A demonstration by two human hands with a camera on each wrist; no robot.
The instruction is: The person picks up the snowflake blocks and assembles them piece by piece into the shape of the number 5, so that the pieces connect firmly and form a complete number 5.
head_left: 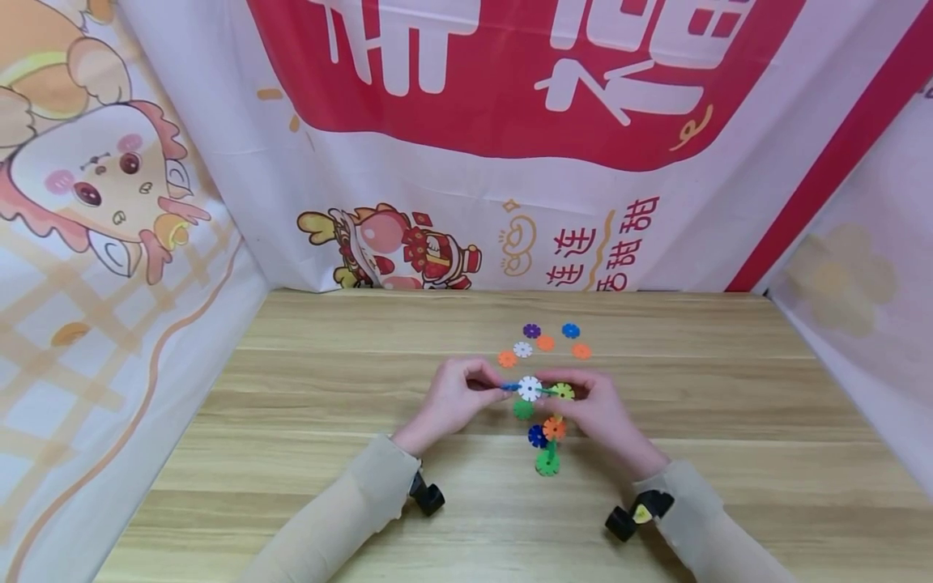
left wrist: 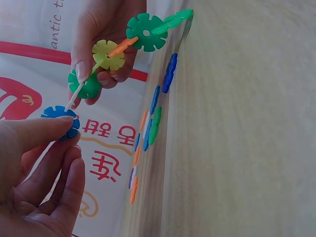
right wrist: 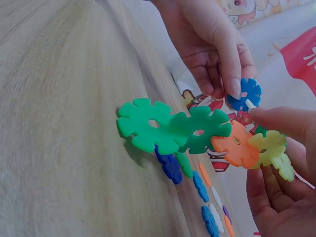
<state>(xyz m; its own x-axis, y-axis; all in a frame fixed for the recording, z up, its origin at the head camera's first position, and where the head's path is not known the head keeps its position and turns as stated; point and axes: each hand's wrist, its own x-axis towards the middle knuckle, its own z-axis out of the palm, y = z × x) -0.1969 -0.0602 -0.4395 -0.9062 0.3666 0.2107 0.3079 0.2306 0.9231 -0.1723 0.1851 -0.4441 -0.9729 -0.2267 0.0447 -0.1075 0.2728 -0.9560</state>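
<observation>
In the head view my left hand (head_left: 453, 398) pinches a blue notched plastic disc (left wrist: 69, 127) between thumb and fingertips. My right hand (head_left: 601, 411) holds a chain of slotted-together discs. A white disc (head_left: 530, 389) lies between the hands; in the left wrist view it is edge-on, its rim meeting the blue disc. Whether those two are slotted together I cannot tell. From the right hand's fingers the chain runs through a yellow disc (right wrist: 269, 148), an orange disc (right wrist: 237, 144), a green disc (right wrist: 200, 129) and a lighter green end disc (right wrist: 148, 124). Another green disc (left wrist: 85, 88) sits by the right fingertips.
Loose discs lie on the wooden table (head_left: 328, 405): a dark blue disc (head_left: 536, 436) and a green disc (head_left: 523, 410) near the hands, then purple (head_left: 532, 330), white, blue and orange ones farther back. Printed cloth (head_left: 437, 146) walls the table at back and sides.
</observation>
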